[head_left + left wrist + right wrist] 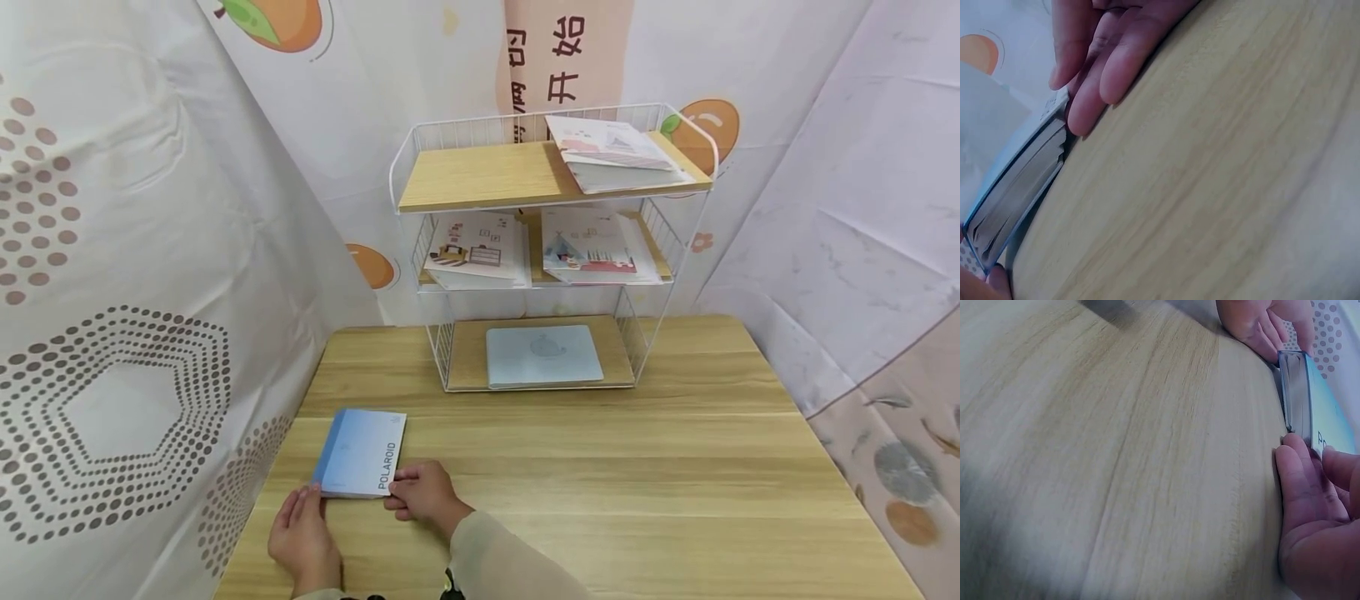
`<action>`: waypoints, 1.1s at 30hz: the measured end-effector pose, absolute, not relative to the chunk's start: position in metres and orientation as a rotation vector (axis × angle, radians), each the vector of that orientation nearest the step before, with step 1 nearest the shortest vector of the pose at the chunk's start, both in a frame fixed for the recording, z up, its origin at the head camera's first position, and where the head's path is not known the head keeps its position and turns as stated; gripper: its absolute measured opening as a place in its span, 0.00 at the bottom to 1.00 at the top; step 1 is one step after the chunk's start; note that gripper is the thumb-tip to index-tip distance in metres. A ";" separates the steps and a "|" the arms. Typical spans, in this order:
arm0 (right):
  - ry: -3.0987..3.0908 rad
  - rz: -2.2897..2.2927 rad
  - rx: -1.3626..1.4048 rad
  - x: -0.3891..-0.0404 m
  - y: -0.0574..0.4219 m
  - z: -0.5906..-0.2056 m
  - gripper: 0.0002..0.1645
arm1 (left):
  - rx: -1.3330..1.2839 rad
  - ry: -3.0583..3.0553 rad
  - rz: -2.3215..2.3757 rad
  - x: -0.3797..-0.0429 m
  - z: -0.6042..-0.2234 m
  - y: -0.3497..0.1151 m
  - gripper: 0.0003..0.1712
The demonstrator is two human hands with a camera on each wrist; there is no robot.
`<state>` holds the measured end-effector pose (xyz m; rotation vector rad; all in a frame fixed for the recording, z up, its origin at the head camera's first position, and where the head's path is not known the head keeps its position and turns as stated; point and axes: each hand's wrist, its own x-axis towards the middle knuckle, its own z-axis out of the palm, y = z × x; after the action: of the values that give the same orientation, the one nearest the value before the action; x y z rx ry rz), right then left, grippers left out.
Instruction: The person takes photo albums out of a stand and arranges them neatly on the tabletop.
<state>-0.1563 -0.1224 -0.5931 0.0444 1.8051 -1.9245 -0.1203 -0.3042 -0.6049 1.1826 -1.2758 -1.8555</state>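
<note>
A small blue-and-white photo album [366, 454] marked POLAROID lies at the left of the wooden table, its blue spine side to the left. With thumb on the cover, my left hand [303, 533] pinches its near left corner. The near right corner is pinched by my right hand [426, 493], thumb over the lettering and other fingers low at the edge. In the left wrist view the album's page edges [1022, 181] show as a thick, uneven stack between the covers. The right wrist view shows my right hand [1316, 494] palm up beside the album [1329, 412].
Behind stands a white wire rack with wooden shelves [480, 175]. Printed booklets [615, 146] lie on its top shelf, more booklets [480, 246] on the middle one. A pale blue whale-marked book [543, 354] rests on the bottom shelf. Patterned cloth [135, 208] hangs along the left.
</note>
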 end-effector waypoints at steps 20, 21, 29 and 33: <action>1.789 -1.946 0.056 -0.157 -0.119 -0.595 0.11 | 1.219 -1.319 -1.772 -0.123 -0.603 -0.301 0.32; 1.791 -1.946 0.055 -0.158 -0.119 -0.595 0.11 | 1.201 -1.294 -1.801 -0.123 -0.602 -0.301 0.30; 1.792 -1.922 0.046 -0.160 -0.119 -0.597 0.12 | 1.114 -1.230 -2.030 -0.112 -0.591 -0.309 0.24; 1.788 -1.912 0.035 -0.156 -0.120 -0.596 0.12 | 1.106 -1.251 -2.069 -0.106 -0.587 -0.311 0.26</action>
<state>-0.1563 -0.1195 -0.5963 0.0348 1.7882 -1.9123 -0.1055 -0.3109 -0.5869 1.1063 -1.2509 -2.0688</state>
